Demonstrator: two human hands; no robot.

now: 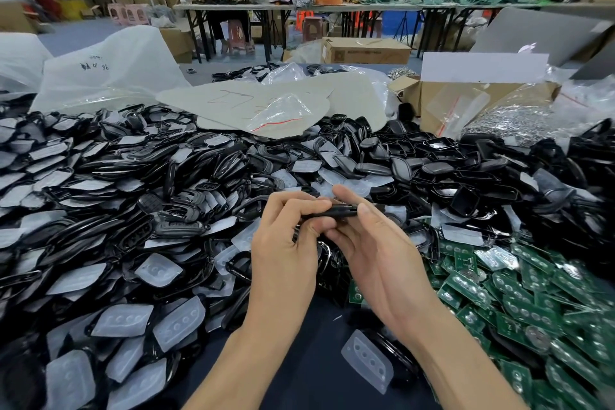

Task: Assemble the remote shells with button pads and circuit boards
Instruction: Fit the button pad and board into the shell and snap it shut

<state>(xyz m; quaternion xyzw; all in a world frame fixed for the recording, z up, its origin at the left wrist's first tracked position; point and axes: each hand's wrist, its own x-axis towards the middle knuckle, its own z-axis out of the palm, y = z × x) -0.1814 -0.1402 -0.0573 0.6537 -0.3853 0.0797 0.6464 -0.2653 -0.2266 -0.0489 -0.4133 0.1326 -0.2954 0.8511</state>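
Note:
Both hands hold one black remote shell [339, 211] edge-on above the table's middle. My left hand [286, 243] grips its left end with curled fingers. My right hand [369, 243] pinches its right end between thumb and fingers. A big heap of black shells and translucent button pads [100, 203] fills the left and centre. Green circuit boards [519, 303] are piled at the right. One loose translucent button pad [367, 359] lies on the dark table top between my forearms.
Grey cardboard sheets [253, 103] and clear plastic bags lie behind the heap. An open cardboard box [466, 100] with small metal parts stands at the back right. Other people sit at a long table [299, 7] far behind.

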